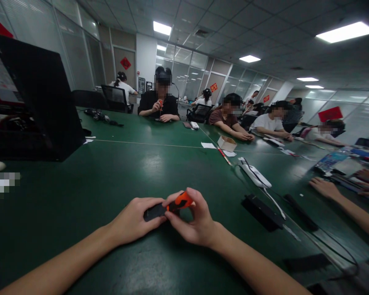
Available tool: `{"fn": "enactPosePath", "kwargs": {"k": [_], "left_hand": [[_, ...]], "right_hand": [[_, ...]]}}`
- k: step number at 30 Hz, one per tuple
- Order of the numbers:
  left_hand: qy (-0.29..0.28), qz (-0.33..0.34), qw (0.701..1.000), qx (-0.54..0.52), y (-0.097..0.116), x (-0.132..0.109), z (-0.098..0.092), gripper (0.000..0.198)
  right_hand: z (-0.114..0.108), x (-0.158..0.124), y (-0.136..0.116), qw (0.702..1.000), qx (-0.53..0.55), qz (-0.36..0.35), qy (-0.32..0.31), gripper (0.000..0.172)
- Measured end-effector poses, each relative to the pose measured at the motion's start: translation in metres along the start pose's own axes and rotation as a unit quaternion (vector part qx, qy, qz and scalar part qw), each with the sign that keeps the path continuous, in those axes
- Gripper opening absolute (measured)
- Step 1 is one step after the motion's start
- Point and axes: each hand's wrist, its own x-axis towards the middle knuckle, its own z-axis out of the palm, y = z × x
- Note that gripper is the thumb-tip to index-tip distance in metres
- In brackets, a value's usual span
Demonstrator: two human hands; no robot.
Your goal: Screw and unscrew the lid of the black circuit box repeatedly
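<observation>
My left hand (132,219) is closed around a flat dark device (152,212), shaped like a small phone, just above the green table. In my right hand (198,223) is a screwdriver with an orange and black handle (183,200), gripped between thumb and fingers. Its handle slants up to the right, while the lower end points at the device's right part. The fingers hide the screwdriver's tip and that part of the device, so whether they touch cannot be made out.
Right of my hands lie a black case (262,213), a white power strip (254,174) and cables. A small box (227,143) stands farther back. At left rises a large black panel (39,98). A co-worker's arm (340,196) rests at right; others sit across the green table (125,164).
</observation>
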Motion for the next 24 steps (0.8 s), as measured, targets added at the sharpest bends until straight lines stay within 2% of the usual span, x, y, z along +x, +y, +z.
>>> {"fn": "enactPosePath", "kwargs": {"k": [3,6,9,13,18,24], "left_hand": [[-0.004,-0.01,1.0,0.005,-0.001,0.0,0.0,0.028],[-0.011,-0.014,1.0,0.008,-0.003,-0.001,0.001,0.028],[-0.01,-0.008,1.0,0.021,-0.006,-0.001,0.002,0.029],[-0.012,0.004,0.998,0.058,-0.01,-0.002,0.004,0.039],[-0.012,0.008,0.998,0.067,-0.013,-0.003,0.005,0.038],[-0.008,0.007,0.997,0.073,-0.014,-0.003,0.005,0.039]], "right_hand": [[0.002,0.001,-0.002,0.995,0.049,0.089,0.021,0.086],[0.001,0.006,-0.006,0.984,0.114,0.133,0.012,0.082],[-0.001,0.008,-0.006,0.981,0.142,0.136,-0.002,0.083],[-0.005,0.005,0.001,0.985,0.102,0.14,0.007,0.09],[-0.008,0.007,0.001,0.975,0.118,0.189,0.009,0.083],[-0.008,0.01,-0.006,0.972,0.161,0.173,-0.005,0.081]]}}
